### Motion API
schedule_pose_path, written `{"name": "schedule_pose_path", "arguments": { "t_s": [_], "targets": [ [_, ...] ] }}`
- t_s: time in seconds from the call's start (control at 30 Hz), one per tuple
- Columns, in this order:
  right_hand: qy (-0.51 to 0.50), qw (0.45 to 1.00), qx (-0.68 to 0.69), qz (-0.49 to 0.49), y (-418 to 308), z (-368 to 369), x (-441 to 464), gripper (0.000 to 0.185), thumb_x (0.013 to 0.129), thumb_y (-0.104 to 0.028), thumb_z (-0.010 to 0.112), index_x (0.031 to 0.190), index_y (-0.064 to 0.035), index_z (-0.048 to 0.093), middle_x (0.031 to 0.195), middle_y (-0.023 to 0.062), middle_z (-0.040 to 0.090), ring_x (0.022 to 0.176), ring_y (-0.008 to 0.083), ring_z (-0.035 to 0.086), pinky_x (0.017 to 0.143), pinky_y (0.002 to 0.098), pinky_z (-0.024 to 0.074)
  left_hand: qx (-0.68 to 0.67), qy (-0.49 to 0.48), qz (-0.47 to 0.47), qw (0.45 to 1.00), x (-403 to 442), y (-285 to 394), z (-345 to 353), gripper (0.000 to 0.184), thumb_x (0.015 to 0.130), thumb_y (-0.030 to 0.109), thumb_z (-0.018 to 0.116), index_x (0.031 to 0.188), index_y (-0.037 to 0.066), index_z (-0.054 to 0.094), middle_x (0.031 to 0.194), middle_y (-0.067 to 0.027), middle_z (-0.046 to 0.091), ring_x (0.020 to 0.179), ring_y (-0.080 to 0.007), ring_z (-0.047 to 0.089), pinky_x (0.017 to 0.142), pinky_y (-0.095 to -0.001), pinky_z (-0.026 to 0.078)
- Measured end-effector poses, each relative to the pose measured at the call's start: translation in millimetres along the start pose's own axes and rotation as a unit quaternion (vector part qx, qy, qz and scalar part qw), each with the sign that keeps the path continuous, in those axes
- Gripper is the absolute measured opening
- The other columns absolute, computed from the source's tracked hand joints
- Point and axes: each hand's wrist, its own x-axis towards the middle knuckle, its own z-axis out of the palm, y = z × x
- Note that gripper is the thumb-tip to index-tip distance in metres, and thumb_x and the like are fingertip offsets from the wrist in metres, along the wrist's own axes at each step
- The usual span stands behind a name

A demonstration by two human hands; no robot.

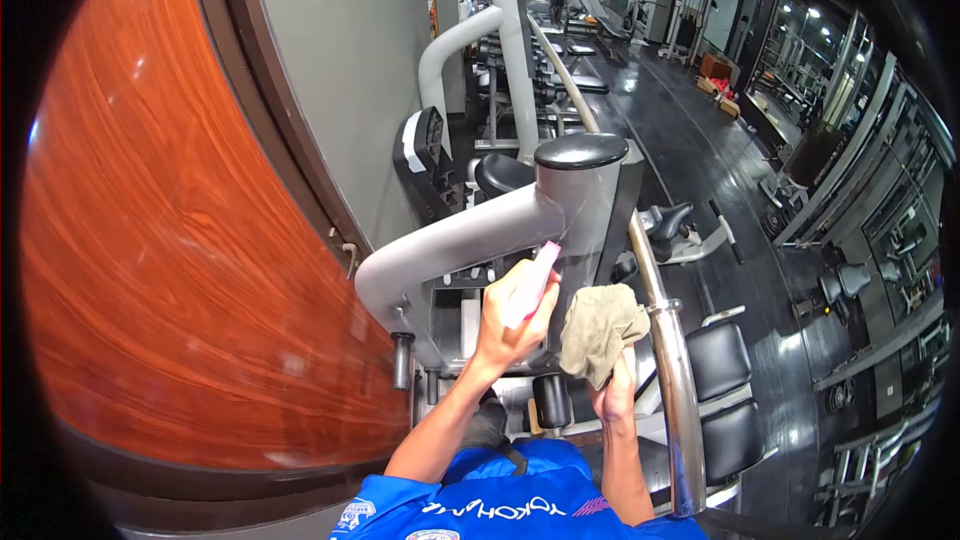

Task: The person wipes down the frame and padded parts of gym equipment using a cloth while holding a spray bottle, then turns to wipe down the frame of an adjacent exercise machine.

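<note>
My left hand (512, 325) is closed around a slim white-and-pink bottle (530, 290), its pink end tilted up toward the grey frame (450, 235) of a gym machine. Whether that end touches the metal I cannot tell. A crumpled beige cloth (602, 333) is gripped in my right hand (617, 388), just right of the machine's upright post (585, 205). The post has a black oval cap (581, 150) on top. Fingers of my right hand are partly hidden by the cloth.
A chrome bar (680, 400) runs close beside my right hand. Black padded seats (720, 358) sit beyond it. A glossy wood panel (190, 270) and grey wall (335, 60) stand on the left. More gym machines line the black floor (660, 110).
</note>
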Motion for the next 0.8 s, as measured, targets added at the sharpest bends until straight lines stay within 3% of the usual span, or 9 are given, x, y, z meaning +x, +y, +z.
{"name": "schedule_pose_path", "arguments": {
  "t_s": [0.1, 0.2, 0.27, 0.33, 0.43, 0.53, 0.6, 0.73, 0.8],
  "targets": [
    [-0.001, 0.999, -0.031, -0.041, 8.5, 11.2, 16.1, 0.047, 0.099, -0.013, 0.041, 0.144, -0.0054, 0.029, 0.14, 0.0114, 0.044, 0.125, 0.022, 0.05, 0.106, 0.0367, 0.0402, -0.019, 0.024, -0.025, 0.999, -3.6, -6.9, 1.2, 0.011, 0.085, -0.001, 0.062, 0.096, -0.002, 0.063, 0.078, -0.0077, 0.061, 0.063, -0.0129, 0.059, 0.059, -0.0263, 0.047],
    [0.085, 0.967, -0.202, -0.13, 22.5, 31.6, 50.4, 0.035, 0.098, -0.009, 0.043, 0.131, 0.0018, 0.042, 0.123, 0.0126, 0.055, 0.113, 0.019, 0.054, 0.096, 0.0345, 0.0437, 0.001, 0.002, 0.008, 1.0, -17.8, -13.8, -2.7, 0.042, 0.087, -0.003, 0.06, 0.128, -0.002, 0.053, 0.096, -0.0115, 0.061, 0.062, -0.0107, 0.06, 0.054, -0.0238, 0.049],
    [0.154, 0.902, -0.246, -0.319, 43.7, 46.3, 90.9, 0.029, 0.094, -0.005, 0.049, 0.122, 0.0018, 0.052, 0.119, 0.0137, 0.059, 0.108, 0.0256, 0.058, 0.096, 0.0373, 0.0433, -0.036, 0.004, -0.038, 0.999, -33.2, -9.1, -4.1, 0.041, 0.088, -0.004, 0.059, 0.128, -0.003, 0.053, 0.097, -0.0109, 0.061, 0.066, -0.0111, 0.06, 0.056, -0.0235, 0.05],
    [0.104, 0.811, -0.406, -0.408, 41.9, 49.9, 129.3, 0.032, 0.085, 0.001, 0.055, 0.116, 0.0007, 0.058, 0.116, 0.0177, 0.06, 0.105, 0.0362, 0.058, 0.095, 0.0433, 0.0431, -0.078, 0.019, -0.066, 0.995, -45.5, -6.0, -4.3, 0.04, 0.088, -0.004, 0.058, 0.128, -0.003, 0.053, 0.097, -0.0103, 0.061, 0.068, -0.011, 0.06, 0.057, -0.0236, 0.05],
    [0.065, 0.667, -0.561, -0.486, 33.1, 68.5, 163.2, 0.039, 0.073, 0.005, 0.058, 0.111, -0.0025, 0.063, 0.116, 0.022, 0.058, 0.109, 0.0457, 0.052, 0.091, 0.0544, 0.0427, -0.096, 0.024, -0.085, 0.991, -62.5, -12.5, -7.4, 0.042, 0.088, -0.001, 0.061, 0.129, -0.001, 0.054, 0.092, -0.0072, 0.062, 0.057, -0.008, 0.057, 0.051, -0.0229, 0.047],
    [0.074, 0.627, -0.569, -0.527, 50.4, 56.2, 156.7, 0.043, 0.073, 0.003, 0.06, 0.115, -0.0047, 0.061, 0.121, 0.0206, 0.058, 0.116, 0.0466, 0.049, 0.096, 0.0548, 0.0426, -0.091, 0.016, -0.106, 0.99, -76.1, -7.3, -15.1, 0.027, 0.089, -0.002, 0.059, 0.116, -0.003, 0.057, 0.086, -0.0072, 0.062, 0.061, -0.0086, 0.058, 0.053, -0.0233, 0.049],
    [0.102, 0.661, -0.574, -0.472, 99.1, 21.3, 152.4, 0.049, 0.073, -0.005, 0.059, 0.122, -0.0025, 0.059, 0.125, 0.0233, 0.057, 0.115, 0.0476, 0.052, 0.098, 0.0535, 0.0425, -0.133, 0.0, -0.168, 0.977, -95.1, -8.2, -23.3, 0.02, 0.089, -0.002, 0.057, 0.109, -0.005, 0.056, 0.09, -0.0113, 0.062, 0.068, -0.0105, 0.06, 0.058, -0.0242, 0.051],
    [0.061, 0.693, -0.616, -0.37, 129.8, -18.1, 133.3, 0.049, 0.076, -0.003, 0.054, 0.124, 0.0016, 0.057, 0.123, 0.0256, 0.058, 0.114, 0.0462, 0.053, 0.098, 0.0519, 0.0414, -0.121, -0.004, -0.15, 0.981, -124.8, -16.3, -32.1, 0.015, 0.088, -0.002, 0.058, 0.102, -0.003, 0.056, 0.089, -0.0119, 0.063, 0.067, -0.0138, 0.061, 0.057, -0.0257, 0.052],
    [0.039, 0.697, -0.591, -0.405, 139.9, -36.5, 143.8, 0.043, 0.08, -0.006, 0.056, 0.121, 0.0044, 0.057, 0.12, 0.0259, 0.059, 0.111, 0.0446, 0.055, 0.097, 0.0498, 0.0424, -0.181, 0.007, -0.184, 0.966, -133.2, -11.8, -28.9, 0.016, 0.088, -0.001, 0.059, 0.105, -0.003, 0.056, 0.089, -0.0113, 0.063, 0.066, -0.0132, 0.061, 0.059, -0.0262, 0.051]
  ]
}}
